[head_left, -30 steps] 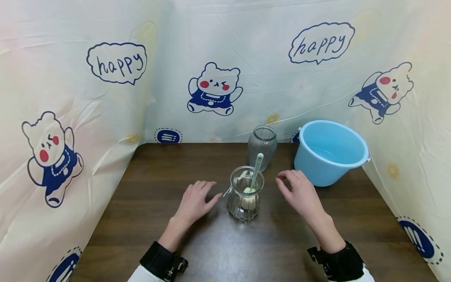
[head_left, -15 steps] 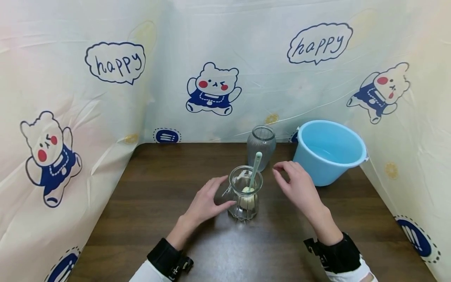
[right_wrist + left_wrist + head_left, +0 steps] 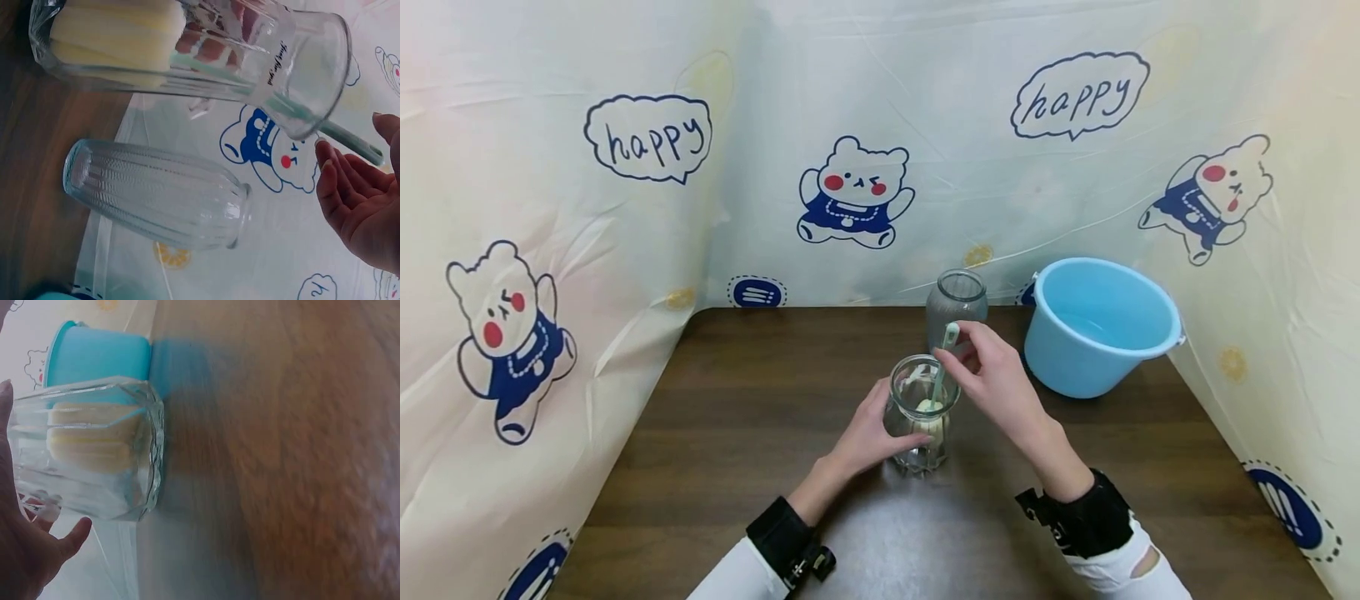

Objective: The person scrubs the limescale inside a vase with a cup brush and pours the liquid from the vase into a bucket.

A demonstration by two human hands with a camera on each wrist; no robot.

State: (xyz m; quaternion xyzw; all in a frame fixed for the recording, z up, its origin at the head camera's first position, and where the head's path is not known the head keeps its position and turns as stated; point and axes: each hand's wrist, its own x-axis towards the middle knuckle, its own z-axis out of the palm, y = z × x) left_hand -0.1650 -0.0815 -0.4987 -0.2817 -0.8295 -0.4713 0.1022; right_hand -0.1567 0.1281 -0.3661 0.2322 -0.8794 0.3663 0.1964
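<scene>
A clear glass jar (image 3: 917,454) with a flared rim stands on the table. My left hand (image 3: 868,433) grips its side, thumb across the front and fingers behind, seen through the glass in the right wrist view. Inside the jar is a sponge brush: its cream sponge head (image 3: 94,434) sits low, and its pale green handle (image 3: 350,145) leans out past the rim. My right hand (image 3: 992,375) is at the handle's top. In the right wrist view the handle end lies between my thumb and fingers, with a gap at the thumb (image 3: 389,128).
A ribbed glass vase (image 3: 156,194) stands close behind the jar, partly hidden by my right hand in the head view. To the right is a light blue bucket (image 3: 1090,367). A printed curtain (image 3: 760,192) hangs along the back and sides of the wooden table (image 3: 737,400).
My left hand has moved right, from beside the jar to gripping it. My right hand has moved left and up to the brush handle. The jar and brush stay in place.
</scene>
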